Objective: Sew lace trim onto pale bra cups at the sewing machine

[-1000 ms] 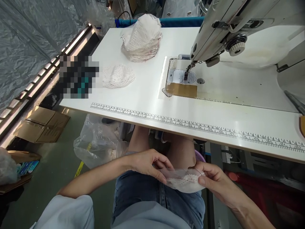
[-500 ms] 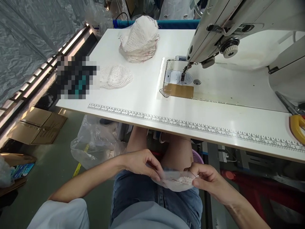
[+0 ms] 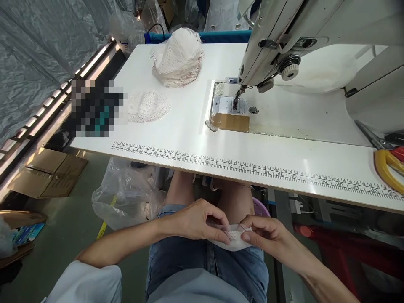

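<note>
Over my lap, a small piece of sheer white fabric (image 3: 232, 245) with a lacy strip and a dark thread along its edge is stretched between both hands. My left hand (image 3: 202, 223) pinches its left end between thumb and fingers. At the right end, my right hand (image 3: 268, 235) grips the edge with thumb and forefinger. Both hands are below the front edge of the sewing table (image 3: 183, 134). On the table lie a stack of white lace cups (image 3: 178, 59) and, nearer, a single flat lace piece (image 3: 150, 106).
A sewing machine (image 3: 284, 63) stands at the right of the table, its needle area (image 3: 235, 103) towards the middle. Yellow-handled scissors (image 3: 386, 168) lie at the right edge. Below left are a clear plastic bag (image 3: 123, 202) and a cardboard box (image 3: 47, 172).
My left hand has shifted right along the fabric, closer to my right hand, which has moved slightly left. The fabric is more bunched between them. The camera view has shifted a little.
</note>
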The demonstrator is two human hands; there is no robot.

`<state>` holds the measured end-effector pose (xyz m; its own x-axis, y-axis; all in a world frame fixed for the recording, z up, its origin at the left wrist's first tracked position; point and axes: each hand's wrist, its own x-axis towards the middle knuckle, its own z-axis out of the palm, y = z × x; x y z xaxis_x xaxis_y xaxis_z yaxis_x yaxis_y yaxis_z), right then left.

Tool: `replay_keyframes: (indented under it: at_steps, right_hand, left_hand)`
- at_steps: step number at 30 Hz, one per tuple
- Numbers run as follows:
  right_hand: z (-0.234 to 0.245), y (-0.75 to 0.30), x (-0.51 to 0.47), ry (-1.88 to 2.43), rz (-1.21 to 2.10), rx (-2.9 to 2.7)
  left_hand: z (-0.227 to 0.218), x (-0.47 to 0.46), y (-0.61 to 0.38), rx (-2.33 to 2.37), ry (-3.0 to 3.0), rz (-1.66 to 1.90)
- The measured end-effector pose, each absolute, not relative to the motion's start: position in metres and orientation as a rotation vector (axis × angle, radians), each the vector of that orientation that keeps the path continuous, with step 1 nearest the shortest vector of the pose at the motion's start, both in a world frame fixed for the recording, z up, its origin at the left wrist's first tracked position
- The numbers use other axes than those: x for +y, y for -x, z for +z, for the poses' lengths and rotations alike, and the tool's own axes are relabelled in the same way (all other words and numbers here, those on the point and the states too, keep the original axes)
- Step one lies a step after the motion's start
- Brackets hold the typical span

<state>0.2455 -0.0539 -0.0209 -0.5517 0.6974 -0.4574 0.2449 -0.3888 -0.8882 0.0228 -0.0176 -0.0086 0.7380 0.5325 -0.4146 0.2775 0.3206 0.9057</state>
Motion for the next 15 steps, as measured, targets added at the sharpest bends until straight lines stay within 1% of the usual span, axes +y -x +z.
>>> replay_keyframes:
  at_steps: [4, 10, 15]
  right_hand:
    - [-0.019, -0.244, -0.054, 1.24, 1.967, -1.573]
    - [-0.016, -0.241, -0.055, 1.279, 1.894, -1.617]
    - [-0.019, -0.238, -0.056, 1.272, 1.885, -1.684]
  left_hand:
    - [-0.009, -0.016, -0.02, 0.802, -1.194, 0.185]
    - [-0.006, -0.014, -0.011, 0.829, -1.272, 0.092]
    - [-0.003, -0.012, -0.014, 0.758, -1.374, 0.164]
